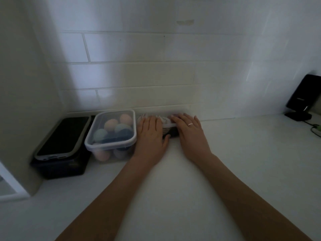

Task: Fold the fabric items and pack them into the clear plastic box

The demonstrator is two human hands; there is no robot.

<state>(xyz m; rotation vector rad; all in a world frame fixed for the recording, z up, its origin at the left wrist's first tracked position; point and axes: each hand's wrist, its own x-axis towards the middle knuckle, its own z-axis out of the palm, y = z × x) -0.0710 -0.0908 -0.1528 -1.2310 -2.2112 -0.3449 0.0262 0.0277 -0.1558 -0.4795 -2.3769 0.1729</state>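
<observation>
Both hands lie flat with spread fingers, the left hand (pixel 150 132) and right hand (pixel 189 129) pressing the fabric (pixel 166 122) into the clear box (pixel 171 125) at the surface's back edge; push down evenly, I think.

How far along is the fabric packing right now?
Done: the lidded clear plastic box already holds rolled pastel fabric bundles. In hand: left hand and right hand press flat on a second container of grey-white fabric. Left: whether it is closed is hidden.
</observation>
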